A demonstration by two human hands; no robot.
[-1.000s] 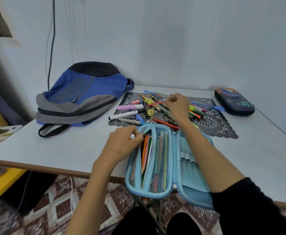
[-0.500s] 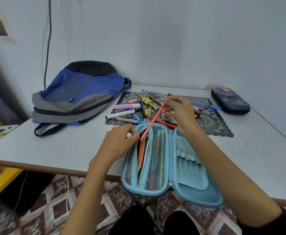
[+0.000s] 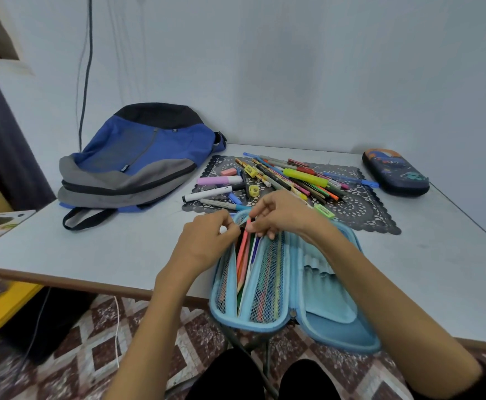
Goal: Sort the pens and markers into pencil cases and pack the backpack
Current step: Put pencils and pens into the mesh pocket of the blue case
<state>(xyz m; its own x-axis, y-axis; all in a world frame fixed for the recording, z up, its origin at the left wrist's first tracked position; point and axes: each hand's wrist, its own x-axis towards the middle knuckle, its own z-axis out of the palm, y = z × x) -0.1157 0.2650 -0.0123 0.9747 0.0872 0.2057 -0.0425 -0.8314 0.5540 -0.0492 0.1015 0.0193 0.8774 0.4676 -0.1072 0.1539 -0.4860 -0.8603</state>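
L hand (image 3: pixel 206 243), R hand (image 3: pixel 282 212): fingers in pinch

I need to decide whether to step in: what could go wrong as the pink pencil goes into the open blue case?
1. The light blue pencil case overhangs the near edge of the table; a hard push might tip it off.
2. The right hand feeds the pink pencil into an already crowded slot that the left hand pinches open; it may jam.
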